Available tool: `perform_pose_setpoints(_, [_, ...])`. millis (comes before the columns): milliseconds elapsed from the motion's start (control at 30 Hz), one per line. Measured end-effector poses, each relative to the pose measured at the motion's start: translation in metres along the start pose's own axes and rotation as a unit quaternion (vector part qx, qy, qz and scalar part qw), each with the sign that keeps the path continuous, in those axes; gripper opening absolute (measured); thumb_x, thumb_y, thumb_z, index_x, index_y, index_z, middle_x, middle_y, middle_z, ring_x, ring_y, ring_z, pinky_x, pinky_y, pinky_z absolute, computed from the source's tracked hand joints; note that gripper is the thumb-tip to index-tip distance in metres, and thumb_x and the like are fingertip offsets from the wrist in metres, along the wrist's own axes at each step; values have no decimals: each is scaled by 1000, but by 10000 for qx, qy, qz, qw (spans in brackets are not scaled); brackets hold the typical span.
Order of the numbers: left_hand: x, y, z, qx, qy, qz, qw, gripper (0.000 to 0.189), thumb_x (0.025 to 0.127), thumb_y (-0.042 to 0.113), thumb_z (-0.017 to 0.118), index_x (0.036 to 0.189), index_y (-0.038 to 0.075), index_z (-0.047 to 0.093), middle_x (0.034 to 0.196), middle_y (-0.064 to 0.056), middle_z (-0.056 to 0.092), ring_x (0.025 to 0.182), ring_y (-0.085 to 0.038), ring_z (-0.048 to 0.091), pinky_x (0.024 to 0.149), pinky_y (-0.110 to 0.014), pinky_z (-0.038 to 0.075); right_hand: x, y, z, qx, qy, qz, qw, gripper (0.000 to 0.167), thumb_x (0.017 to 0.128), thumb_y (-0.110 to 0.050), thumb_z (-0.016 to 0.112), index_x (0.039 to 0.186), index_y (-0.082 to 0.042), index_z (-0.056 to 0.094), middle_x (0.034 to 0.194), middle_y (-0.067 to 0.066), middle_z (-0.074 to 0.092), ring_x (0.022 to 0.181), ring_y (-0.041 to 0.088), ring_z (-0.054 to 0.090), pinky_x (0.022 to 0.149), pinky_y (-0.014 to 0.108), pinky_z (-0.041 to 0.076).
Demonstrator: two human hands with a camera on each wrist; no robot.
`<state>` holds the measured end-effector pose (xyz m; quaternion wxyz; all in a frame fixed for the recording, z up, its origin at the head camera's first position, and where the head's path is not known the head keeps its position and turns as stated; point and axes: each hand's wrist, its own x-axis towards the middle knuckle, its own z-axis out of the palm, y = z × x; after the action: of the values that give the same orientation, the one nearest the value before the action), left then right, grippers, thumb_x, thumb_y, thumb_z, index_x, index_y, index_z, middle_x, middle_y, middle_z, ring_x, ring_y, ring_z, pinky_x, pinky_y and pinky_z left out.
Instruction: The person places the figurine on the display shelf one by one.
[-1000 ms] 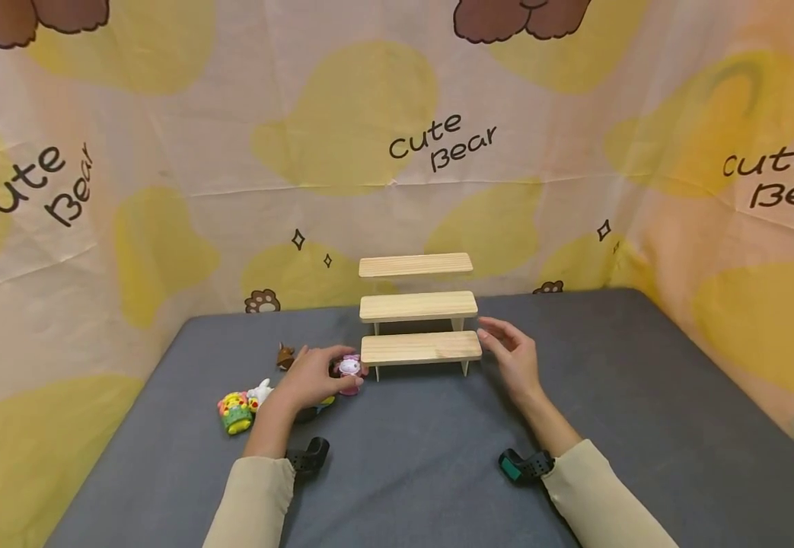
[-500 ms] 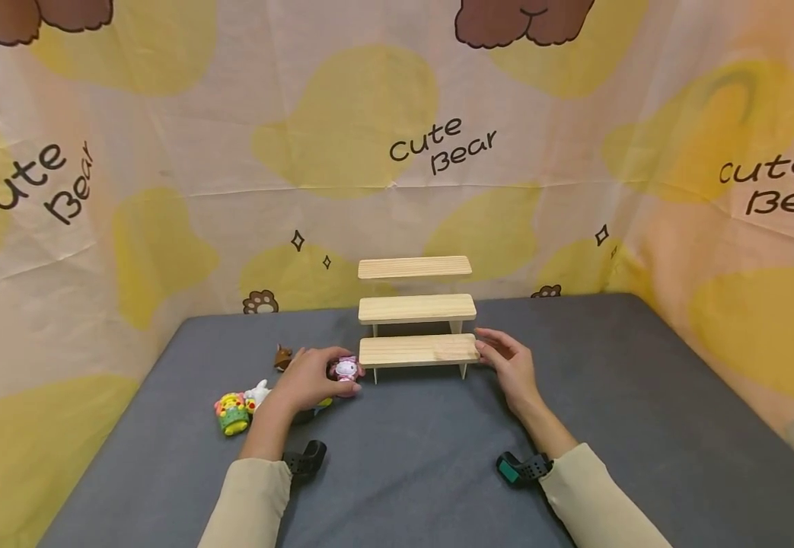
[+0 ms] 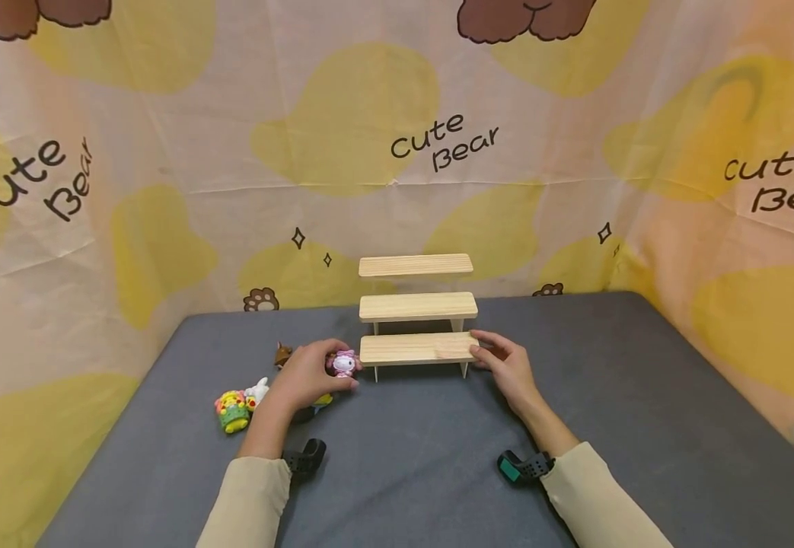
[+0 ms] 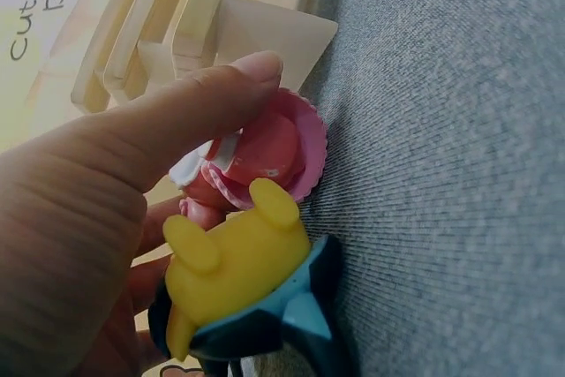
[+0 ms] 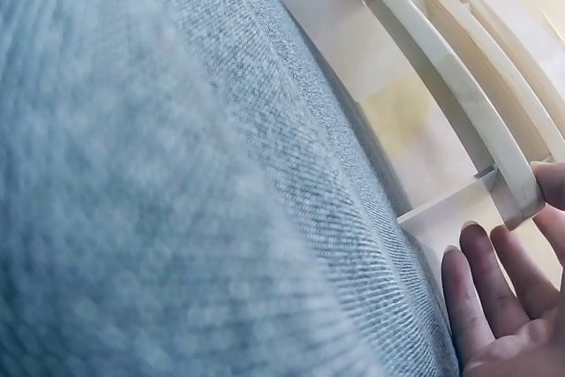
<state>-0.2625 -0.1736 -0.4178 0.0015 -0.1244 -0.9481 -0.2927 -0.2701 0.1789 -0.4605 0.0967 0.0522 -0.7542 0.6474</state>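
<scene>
A pink-and-white toy figurine [image 3: 345,364] sits beside the left end of a three-step wooden display stand [image 3: 419,348]. My left hand [image 3: 306,374] holds this figurine between thumb and fingers; in the left wrist view its pink scalloped base [image 4: 311,147] is close to the cloth. Near the same hand lies a yellow-and-blue figurine [image 4: 238,267], mostly hidden by the hand in the head view. My right hand [image 3: 511,373] grips the right end of the stand's lowest step, thumb at the edge. In the right wrist view its other fingers [image 5: 494,293] are spread below the board [image 5: 441,86].
A yellow figurine in green [image 3: 234,412] and a white rabbit-eared one [image 3: 257,393] stand left of my left forearm. A brown figurine [image 3: 283,355] is behind that hand. Grey cloth [image 3: 410,472] covers the table, and a printed curtain [image 3: 342,122] rises behind and at both sides.
The pink figurine and my left hand have shifted slightly left and away from me. My right hand has moved in from beside the stand onto the lowest step's right end.
</scene>
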Motion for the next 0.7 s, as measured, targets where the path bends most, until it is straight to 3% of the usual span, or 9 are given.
perform_pose_setpoints(100, [0,-1,1,-14,4,80,10000,58,76,39,88,125,16,67,119,-5,71,109,-24,63,115,-61,34,-1,0,0,-50,-25,37,10000,36,96,-14,70,129,0,67,128,25,65,86,1,66,74,20,59])
perform_pose_setpoints(200, [1,-1,0,20,71,147,9999,59,76,38,89,125,14,67,122,-8,70,117,-28,64,122,-66,19,-1,0,0,-66,-90,33,9999,37,96,-15,69,130,0,66,128,25,65,88,1,66,75,21,60])
perform_pose_setpoints(300, [0,0,-3,-3,200,136,9997,60,76,36,89,127,13,66,126,-11,68,119,-32,61,118,-63,31,-1,-1,0,-26,-111,9,9999,37,96,-15,69,130,1,66,128,25,65,88,2,66,75,23,60])
perform_pose_setpoints(433, [1,3,-5,-48,447,127,9989,61,78,35,87,130,14,63,128,-11,65,116,-31,60,101,-55,49,0,-3,-1,3,-86,-28,10000,37,96,-15,69,129,1,66,128,26,65,88,1,66,75,23,60])
perform_pose_setpoints(700, [1,6,-6,-143,813,155,9965,54,81,24,84,128,16,61,123,-10,61,105,-27,59,92,-47,53,2,-1,-1,-90,-116,-5,9999,37,97,-16,69,129,0,66,129,25,65,85,1,67,74,23,60])
